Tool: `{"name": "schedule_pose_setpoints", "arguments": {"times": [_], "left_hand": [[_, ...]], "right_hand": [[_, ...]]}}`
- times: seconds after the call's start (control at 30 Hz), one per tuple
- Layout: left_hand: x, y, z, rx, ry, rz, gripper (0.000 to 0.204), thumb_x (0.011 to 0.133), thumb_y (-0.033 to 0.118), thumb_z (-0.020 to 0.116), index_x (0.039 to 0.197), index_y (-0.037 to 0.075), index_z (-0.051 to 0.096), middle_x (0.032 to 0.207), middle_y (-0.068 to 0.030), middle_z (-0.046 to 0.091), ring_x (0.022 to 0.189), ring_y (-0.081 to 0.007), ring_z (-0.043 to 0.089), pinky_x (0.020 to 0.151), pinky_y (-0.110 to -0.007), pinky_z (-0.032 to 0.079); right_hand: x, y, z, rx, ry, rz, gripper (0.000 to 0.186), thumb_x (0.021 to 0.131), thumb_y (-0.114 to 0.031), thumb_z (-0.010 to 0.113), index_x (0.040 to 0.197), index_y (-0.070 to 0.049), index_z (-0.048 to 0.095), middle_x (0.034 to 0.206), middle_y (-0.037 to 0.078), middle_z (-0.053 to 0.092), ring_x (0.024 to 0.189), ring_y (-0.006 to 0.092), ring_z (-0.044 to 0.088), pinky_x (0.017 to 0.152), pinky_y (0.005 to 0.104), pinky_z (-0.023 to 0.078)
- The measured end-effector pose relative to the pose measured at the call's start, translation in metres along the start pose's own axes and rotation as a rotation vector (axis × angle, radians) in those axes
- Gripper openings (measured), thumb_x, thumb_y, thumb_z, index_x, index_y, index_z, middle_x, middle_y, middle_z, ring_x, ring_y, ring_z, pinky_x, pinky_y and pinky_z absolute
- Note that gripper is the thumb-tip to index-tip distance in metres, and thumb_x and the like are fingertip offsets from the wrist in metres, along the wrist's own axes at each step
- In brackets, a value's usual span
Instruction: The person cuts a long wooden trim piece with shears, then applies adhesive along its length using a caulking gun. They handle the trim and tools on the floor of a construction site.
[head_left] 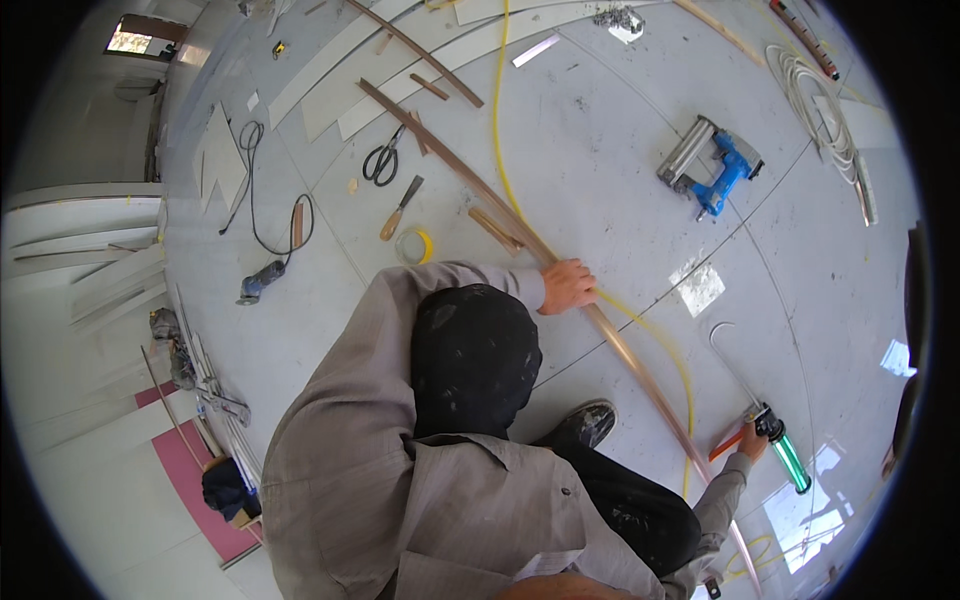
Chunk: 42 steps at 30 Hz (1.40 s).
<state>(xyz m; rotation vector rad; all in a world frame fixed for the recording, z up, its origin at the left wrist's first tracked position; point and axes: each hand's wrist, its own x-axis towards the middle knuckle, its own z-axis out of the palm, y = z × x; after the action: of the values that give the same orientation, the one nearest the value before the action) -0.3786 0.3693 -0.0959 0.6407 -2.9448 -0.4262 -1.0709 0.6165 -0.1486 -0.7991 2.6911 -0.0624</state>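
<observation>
A long copper-coloured trim strip [640,370] runs diagonally over the grey tiled floor, from the upper left to the lower right. My left hand [568,287] is closed around it near its middle. At the lower right, my right hand [752,442] grips a caulking gun [768,422] by its handle. A green tube [792,463] sits in the gun, pointing down and away from me, and its bent metal rod sticks up behind. The orange trigger lies close to the strip. Short wooden-looking offcuts [495,232] rest beside the strip above my left hand.
A blue nail gun [728,172] stands to the right, joined by no visible hose. Left of the strip lie scissors [381,162], a scraper [401,208], yellow tape [413,245] and a corded power tool [262,283]. A yellow hose [499,120] passes under the strip. Coiled cable [815,100] is at upper right.
</observation>
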Motion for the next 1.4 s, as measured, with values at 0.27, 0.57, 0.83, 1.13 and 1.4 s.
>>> {"name": "schedule_pose_setpoints", "arguments": {"times": [0.27,0.57,0.83,1.13,1.4], "left_hand": [[-0.017,-0.016,-0.038,-0.029,0.128,0.011,0.013,0.089,0.015,0.062,0.101,0.010,0.063,0.104,-0.0101,0.061,0.100,-0.0295,0.062,0.090,-0.042,0.049],[-0.107,-0.044,-0.060,-0.349,0.107,-0.519,0.031,0.087,0.002,0.067,0.118,0.002,0.067,0.123,-0.0174,0.064,0.112,-0.0344,0.065,0.098,-0.041,0.052],[-0.219,-0.100,-0.046,-0.543,0.047,-0.870,0.027,0.092,0.006,0.072,0.119,0.001,0.068,0.115,-0.0122,0.071,0.097,-0.0225,0.071,0.087,-0.034,0.057],[-0.139,-0.097,-0.018,-0.808,0.015,-0.746,0.023,0.095,0.017,0.073,0.113,0.003,0.073,0.102,-0.0077,0.073,0.090,-0.0165,0.070,0.080,-0.032,0.057],[0.023,-0.067,-0.058,-1.510,0.004,-0.472,0.027,0.099,0.028,0.071,0.110,0.003,0.073,0.089,-0.0029,0.070,0.078,-0.0118,0.066,0.068,-0.029,0.057]], "right_hand": [[0.009,-0.018,-0.007,0.237,-0.279,-0.202,0.072,0.085,-0.056,0.071,0.130,0.000,0.067,0.128,0.027,0.068,0.116,0.0407,0.067,0.104,0.0484,0.050],[-0.050,-0.127,-0.089,-0.326,-0.480,-0.142,0.061,0.074,-0.042,0.080,0.125,-0.010,0.071,0.126,0.013,0.072,0.115,0.0296,0.068,0.099,0.0427,0.053],[-0.099,-0.138,-0.107,-0.344,-0.370,0.120,0.058,0.067,-0.046,0.087,0.108,-0.006,0.079,0.112,0.014,0.078,0.105,0.0319,0.075,0.092,0.0456,0.057],[-0.138,-0.224,-0.193,-0.340,-0.640,-0.221,0.046,0.086,-0.036,0.073,0.120,-0.005,0.074,0.112,0.016,0.077,0.098,0.0310,0.073,0.088,0.0462,0.056],[-0.252,-0.352,-0.405,0.391,-0.712,-0.383,0.052,0.075,-0.027,0.082,0.113,0.006,0.067,0.088,0.014,0.069,0.079,0.0273,0.071,0.073,0.0373,0.058]]}}
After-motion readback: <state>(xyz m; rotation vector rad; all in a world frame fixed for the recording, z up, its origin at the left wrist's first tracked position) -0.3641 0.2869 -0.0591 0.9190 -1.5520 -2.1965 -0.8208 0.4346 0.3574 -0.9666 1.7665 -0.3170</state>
